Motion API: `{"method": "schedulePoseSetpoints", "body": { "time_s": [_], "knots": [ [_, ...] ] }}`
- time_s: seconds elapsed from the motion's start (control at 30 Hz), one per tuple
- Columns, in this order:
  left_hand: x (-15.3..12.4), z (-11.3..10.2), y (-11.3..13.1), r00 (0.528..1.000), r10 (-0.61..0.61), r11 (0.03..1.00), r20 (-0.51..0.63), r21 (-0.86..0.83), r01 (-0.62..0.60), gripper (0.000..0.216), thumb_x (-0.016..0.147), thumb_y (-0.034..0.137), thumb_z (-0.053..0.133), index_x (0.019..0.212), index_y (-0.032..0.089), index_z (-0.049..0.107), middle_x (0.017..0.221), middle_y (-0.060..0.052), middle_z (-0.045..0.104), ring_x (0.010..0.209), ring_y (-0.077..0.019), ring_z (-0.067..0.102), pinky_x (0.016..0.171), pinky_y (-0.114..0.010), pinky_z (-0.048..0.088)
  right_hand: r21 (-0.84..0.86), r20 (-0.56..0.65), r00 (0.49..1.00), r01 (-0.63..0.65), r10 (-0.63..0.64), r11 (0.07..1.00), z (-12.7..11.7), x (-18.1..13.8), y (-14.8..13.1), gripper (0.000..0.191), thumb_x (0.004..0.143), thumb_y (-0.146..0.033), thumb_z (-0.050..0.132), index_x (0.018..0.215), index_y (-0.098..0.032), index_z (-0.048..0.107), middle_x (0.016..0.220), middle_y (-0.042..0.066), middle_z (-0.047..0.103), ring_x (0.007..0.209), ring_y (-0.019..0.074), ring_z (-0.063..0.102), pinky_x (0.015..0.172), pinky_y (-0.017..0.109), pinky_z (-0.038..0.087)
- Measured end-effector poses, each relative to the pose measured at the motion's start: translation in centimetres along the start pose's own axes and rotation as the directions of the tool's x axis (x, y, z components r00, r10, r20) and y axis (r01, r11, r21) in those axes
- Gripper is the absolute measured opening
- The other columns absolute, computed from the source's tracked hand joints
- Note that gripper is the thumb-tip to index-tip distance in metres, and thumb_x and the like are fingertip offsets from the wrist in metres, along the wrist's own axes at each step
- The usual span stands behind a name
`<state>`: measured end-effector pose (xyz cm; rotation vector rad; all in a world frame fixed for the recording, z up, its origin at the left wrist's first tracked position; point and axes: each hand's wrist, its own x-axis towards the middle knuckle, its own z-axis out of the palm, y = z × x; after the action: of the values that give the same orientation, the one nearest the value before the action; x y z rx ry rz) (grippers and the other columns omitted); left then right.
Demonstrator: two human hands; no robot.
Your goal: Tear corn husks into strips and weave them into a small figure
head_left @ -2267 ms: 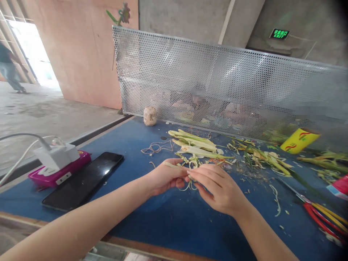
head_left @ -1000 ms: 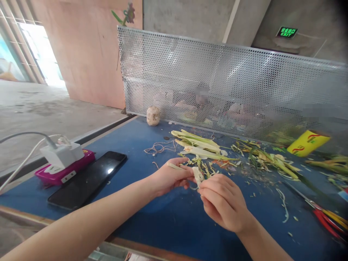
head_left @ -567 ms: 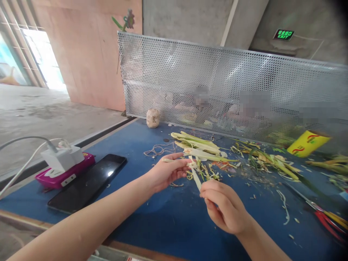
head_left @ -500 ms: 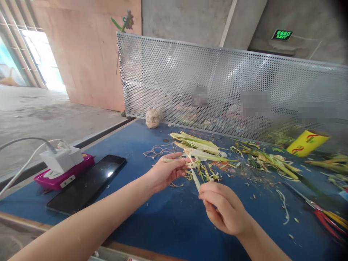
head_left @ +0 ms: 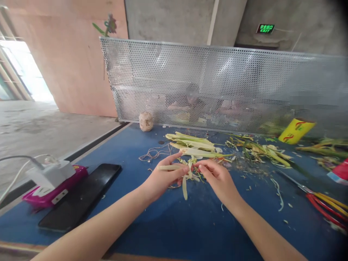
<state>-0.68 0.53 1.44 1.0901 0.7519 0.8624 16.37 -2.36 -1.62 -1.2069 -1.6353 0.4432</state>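
Note:
My left hand (head_left: 163, 179) is closed around pale corn husk strips. One strip (head_left: 171, 167) lies across its fingers, and another (head_left: 185, 188) hangs down below the fingertips. A folded piece of husk (head_left: 191, 166) stands up between the two hands. My right hand (head_left: 219, 179) has its thumb and forefinger pinched at the right edge of that folded piece; what is between the fingertips is hidden. Just beyond my hands lies a pile of green-white corn husks (head_left: 193, 141), with thin shreds scattered in front of it.
Scissors with red and yellow handles (head_left: 312, 194) lie at right, near a yellow tube (head_left: 296, 131) and husk scraps (head_left: 266, 150). A black phone (head_left: 81, 197) and magenta power strip (head_left: 56, 190) are at left. String (head_left: 153, 154), a pale ball (head_left: 146, 121) and a perforated metal screen (head_left: 168, 79) stand behind.
My right hand has let go of the lower strip end, which now hangs free, and moved up beside my left fingertips. My left hand keeps its hold. The whole view has shifted slightly.

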Motion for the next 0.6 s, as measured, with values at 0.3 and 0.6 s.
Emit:
{"method": "schedulePoseSetpoints", "body": {
  "time_s": [0.3,0.6],
  "knots": [
    [0.0,0.1,-0.7,0.998,0.026,0.985,0.057,0.167,-0.036,0.087,0.059,0.022,0.073,0.131,0.009,0.027,0.068,-0.002,0.064,0.045,-0.0072,0.048,0.045,-0.022,0.036,0.202,0.151,0.981,-0.154,0.125,0.967,0.2,0.4,-0.2,0.018,0.074,-0.032,0.058,0.08,-0.017,0.067,0.066,0.002,0.061,0.049,0.0091,0.047,0.044,0.02,0.04],
    [0.3,0.2,-1.9,0.99,-0.042,0.971,0.137,0.241,0.007,0.093,0.058,0.02,0.073,0.133,0.009,0.02,0.071,-0.005,0.065,0.051,-0.0103,0.053,0.044,-0.021,0.04,0.325,0.209,0.957,-0.262,0.201,0.909,0.3,0.4,-0.2,0.012,0.071,-0.028,0.061,0.071,-0.016,0.059,0.061,-0.002,0.054,0.055,0.0108,0.05,0.052,0.023,0.041]
  ]
}}
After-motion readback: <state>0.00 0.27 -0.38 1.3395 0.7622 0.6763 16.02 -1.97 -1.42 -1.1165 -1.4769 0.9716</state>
